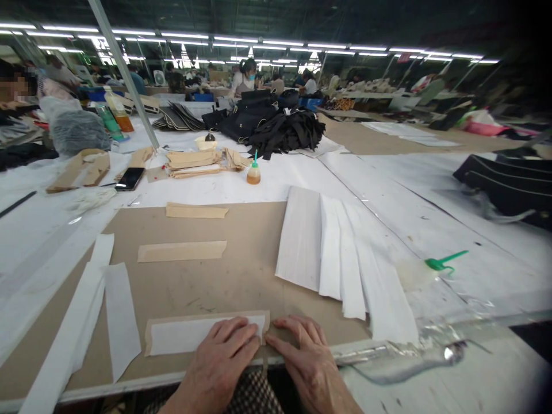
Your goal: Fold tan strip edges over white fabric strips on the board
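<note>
My left hand (224, 359) lies flat, fingers stretched out, on the right end of a white strip (185, 334) laid over a brown paper template (149, 339) near the table's front edge. Just to its right my right hand (308, 356) rests flat with fingers spread, fingertips at the template's right end. Both press on the brown cardboard sheet (241, 276). Neither hand grips anything.
Fanned white strips (336, 253) lie to the right, more white strips (103, 310) to the left. Brown paper pieces (181, 251) sit ahead. A glue bottle (253, 172), a phone (129, 178), a green-tipped bottle (431, 267), black fabric (284, 129) and people at far tables.
</note>
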The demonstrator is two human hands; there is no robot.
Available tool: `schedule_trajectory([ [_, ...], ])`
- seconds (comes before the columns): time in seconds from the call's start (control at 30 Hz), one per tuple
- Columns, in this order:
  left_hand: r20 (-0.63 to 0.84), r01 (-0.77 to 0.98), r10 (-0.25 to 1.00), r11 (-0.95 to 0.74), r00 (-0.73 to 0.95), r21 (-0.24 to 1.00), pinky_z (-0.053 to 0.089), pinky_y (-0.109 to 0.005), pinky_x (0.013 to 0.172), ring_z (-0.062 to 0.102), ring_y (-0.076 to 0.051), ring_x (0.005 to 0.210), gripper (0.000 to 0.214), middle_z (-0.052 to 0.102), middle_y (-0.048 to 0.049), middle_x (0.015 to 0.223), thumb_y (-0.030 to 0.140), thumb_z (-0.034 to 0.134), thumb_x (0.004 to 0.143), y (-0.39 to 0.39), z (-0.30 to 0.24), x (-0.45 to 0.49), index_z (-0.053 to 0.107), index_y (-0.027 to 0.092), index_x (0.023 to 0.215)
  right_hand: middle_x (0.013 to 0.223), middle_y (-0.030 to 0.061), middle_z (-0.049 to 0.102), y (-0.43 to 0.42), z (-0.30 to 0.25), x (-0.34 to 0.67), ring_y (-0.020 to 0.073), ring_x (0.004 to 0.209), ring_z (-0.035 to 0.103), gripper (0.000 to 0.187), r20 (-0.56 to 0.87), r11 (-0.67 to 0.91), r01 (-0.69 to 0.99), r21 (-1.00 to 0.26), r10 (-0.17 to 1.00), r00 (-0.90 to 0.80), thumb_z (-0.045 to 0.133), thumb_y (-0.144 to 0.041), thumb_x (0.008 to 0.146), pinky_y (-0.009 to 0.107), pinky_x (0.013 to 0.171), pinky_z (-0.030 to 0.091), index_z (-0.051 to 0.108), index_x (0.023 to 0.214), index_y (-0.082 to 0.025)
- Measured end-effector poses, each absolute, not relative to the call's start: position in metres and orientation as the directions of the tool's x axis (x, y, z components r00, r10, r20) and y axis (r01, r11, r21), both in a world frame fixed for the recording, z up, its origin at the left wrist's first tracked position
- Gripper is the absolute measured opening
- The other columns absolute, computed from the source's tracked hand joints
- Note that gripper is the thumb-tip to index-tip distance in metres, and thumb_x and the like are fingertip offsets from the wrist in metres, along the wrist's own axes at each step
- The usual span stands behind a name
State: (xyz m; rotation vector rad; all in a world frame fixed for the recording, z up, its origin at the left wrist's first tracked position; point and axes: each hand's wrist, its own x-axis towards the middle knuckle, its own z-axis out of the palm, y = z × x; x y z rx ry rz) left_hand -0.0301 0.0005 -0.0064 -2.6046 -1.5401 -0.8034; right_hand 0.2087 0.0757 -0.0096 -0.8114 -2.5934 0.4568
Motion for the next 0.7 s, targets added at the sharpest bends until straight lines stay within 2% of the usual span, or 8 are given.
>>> schedule_trajectory([
  [0.33, 0.454, 0.830, 0.808, -0.511, 0.375, 0.224, 0.050, -0.038, 0.095, 0.055, -0.024, 0.117, 0.038, 0.067, -0.0052, 0.126, 0.023, 0.032, 0.106, 0.000, -0.008, -0.030, 0.065, 0.017, 0.123, 0.129, 0.0064, 0.058, 0.077, -0.005, 0.205, 0.0272, 0.117, 0.050, 0.055, 0.249, 0.784, 0.491, -0.380, 0.598, -0.762, 0.051, -0.004, 0.089, 0.046, 0.097, 0.046, 0.061, 0.134, -0.036],
  [0.57, 0.430, 0.828, 0.819, -0.509, 0.380, 0.237, 0.051, -0.040, 0.096, 0.053, -0.025, 0.118, 0.038, 0.067, -0.0070, 0.127, 0.024, 0.033, 0.106, -0.001, -0.008, -0.030, 0.063, 0.015, 0.127, 0.129, 0.0053, 0.061, 0.079, 0.004, 0.202, 0.0279, 0.113, 0.052, 0.062, 0.208, 0.820, 0.507, -0.266, 0.563, -0.800, 0.058, -0.005, 0.082, 0.049, 0.099, 0.042, 0.059, 0.136, -0.035],
  [0.7, 0.421, 0.833, 0.822, -0.504, 0.383, 0.227, 0.051, -0.041, 0.096, 0.053, -0.026, 0.118, 0.038, 0.066, -0.0071, 0.128, 0.022, 0.034, 0.105, -0.002, -0.008, -0.030, 0.063, 0.014, 0.128, 0.126, 0.0057, 0.064, 0.076, 0.011, 0.196, 0.0284, 0.110, 0.053, 0.055, 0.223, 0.826, 0.518, -0.220, 0.560, -0.798, 0.058, -0.005, 0.082, 0.049, 0.100, 0.039, 0.062, 0.131, -0.031],
])
